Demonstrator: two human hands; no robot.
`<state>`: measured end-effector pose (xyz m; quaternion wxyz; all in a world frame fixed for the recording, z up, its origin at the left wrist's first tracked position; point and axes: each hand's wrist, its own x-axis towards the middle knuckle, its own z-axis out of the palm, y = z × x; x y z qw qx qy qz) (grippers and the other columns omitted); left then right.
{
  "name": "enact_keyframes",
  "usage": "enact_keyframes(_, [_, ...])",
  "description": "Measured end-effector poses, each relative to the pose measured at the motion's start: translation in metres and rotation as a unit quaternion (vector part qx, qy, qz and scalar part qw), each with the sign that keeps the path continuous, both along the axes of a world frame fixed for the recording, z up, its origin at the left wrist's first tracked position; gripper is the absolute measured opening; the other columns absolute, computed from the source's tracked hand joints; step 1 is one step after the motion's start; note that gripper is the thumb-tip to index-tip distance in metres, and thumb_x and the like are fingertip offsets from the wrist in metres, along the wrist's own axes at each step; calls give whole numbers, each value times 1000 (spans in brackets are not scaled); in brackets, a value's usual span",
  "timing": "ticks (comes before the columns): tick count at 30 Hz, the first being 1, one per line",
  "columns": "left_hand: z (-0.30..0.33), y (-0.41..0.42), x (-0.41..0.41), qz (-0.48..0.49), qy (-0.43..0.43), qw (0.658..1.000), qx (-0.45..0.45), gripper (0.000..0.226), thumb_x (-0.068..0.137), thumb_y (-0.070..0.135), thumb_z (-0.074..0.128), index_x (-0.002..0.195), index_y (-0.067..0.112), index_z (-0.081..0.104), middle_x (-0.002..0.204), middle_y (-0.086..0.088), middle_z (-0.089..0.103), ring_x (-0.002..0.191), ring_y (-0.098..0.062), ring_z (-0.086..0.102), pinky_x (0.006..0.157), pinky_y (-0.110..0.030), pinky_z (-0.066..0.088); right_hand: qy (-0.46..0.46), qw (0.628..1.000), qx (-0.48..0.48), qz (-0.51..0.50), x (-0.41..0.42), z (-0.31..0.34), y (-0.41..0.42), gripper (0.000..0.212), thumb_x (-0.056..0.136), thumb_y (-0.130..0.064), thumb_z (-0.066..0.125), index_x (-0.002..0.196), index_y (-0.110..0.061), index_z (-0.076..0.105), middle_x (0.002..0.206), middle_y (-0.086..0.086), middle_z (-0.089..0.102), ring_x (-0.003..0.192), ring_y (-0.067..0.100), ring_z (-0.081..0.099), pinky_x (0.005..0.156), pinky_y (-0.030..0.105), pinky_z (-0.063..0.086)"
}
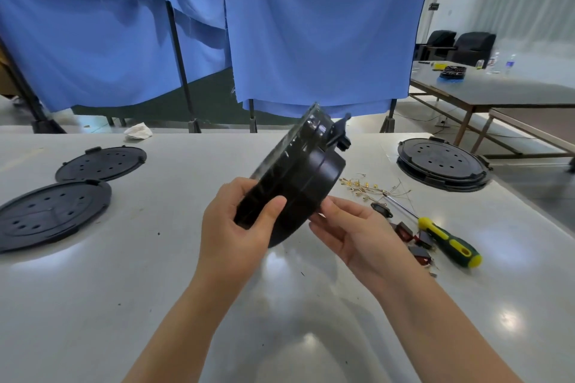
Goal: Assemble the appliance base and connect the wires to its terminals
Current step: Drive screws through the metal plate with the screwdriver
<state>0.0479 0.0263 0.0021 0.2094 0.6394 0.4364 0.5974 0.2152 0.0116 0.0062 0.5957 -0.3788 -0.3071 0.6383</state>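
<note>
A round black appliance base [306, 177] is held tilted on edge above the white table [155, 289], its outer wall facing me and a black bracket sticking out at its top right. My left hand [239, 227] grips its lower left rim, thumb across the wall. My right hand [357, 233] touches its lower right edge with fingers spread. Thin wires with gold terminals [367, 188] lie on the table to the right, untouched. The inside of the base is hidden.
Two black perforated cover discs [102, 163] [49, 214] lie at the left. Another round black base [443, 163] sits at the far right. A yellow-green screwdriver [445, 238], small dark red parts [413, 242] and a black oval piece [381, 210] lie right of my hands. Blue curtains hang behind.
</note>
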Motion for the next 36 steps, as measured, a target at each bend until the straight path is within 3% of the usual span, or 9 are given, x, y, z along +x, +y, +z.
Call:
enact_keyframes(4, [-7,2,4,46,133,982,124,14,78,21,72,83,11,63,82,17,58,79,-16,58,81,-48,49,-1,998,-65,16,9,-3,-6,18,90,-3,55,97,1,72,100,15,74,92,22,72,70,28,60])
enact_keyframes(7, [-18,3,7,66,191,959,198,10,79,19,71,78,10,66,82,9,64,84,-13,58,87,-35,37,55,990,-116,59,18,-3,-10,39,74,-13,64,107,7,67,110,20,70,101,28,69,80,36,59])
enact_keyframes(16, [-53,8,16,90,331,877,337,15,78,1,73,71,12,65,81,7,67,86,-18,64,93,-37,33,43,980,-182,73,17,-16,-10,89,50,-48,79,116,9,61,103,18,65,104,28,63,99,38,48])
enact_keyframes(20, [-60,8,15,90,353,860,357,20,72,-3,77,71,13,65,84,6,67,92,-17,63,96,-38,34,53,981,-179,53,16,-22,-8,77,54,-36,78,115,8,62,100,17,66,99,28,64,97,38,50])
enact_keyframes(24, [-62,7,15,98,371,854,351,16,78,3,76,76,15,65,93,4,68,101,-17,59,101,-36,31,89,986,-140,4,12,-28,-5,61,56,-22,76,108,6,65,89,18,70,83,25,70,76,31,59])
enact_keyframes(27, [-62,9,10,120,350,876,309,17,83,23,76,95,17,65,120,-4,62,115,-22,52,103,-41,31,121,984,-129,-7,9,-31,-3,57,57,-19,74,107,6,65,88,20,70,82,27,71,74,30,60])
enact_keyframes(30, [-59,11,0,150,249,936,197,72,74,56,72,128,15,48,140,-11,41,131,-26,38,111,-39,25,157,980,-126,-7,6,-35,-2,61,61,-19,72,114,10,60,95,24,69,95,33,69,76,33,60])
enact_keyframes(33, [-55,11,-6,105,47,993,-21,121,54,75,75,149,19,24,151,0,26,143,-14,24,116,-23,19,183,978,-99,-26,5,-39,0,62,65,-16,69,119,12,57,109,27,65,110,35,63,80,34,58])
enact_keyframes(36, [-56,17,-7,-64,-161,950,-260,136,41,73,80,153,24,22,146,10,42,133,-6,45,103,-22,40,173,982,-71,-34,5,-42,2,47,66,-13,66,108,9,64,106,23,68,102,30,66,84,32,57])
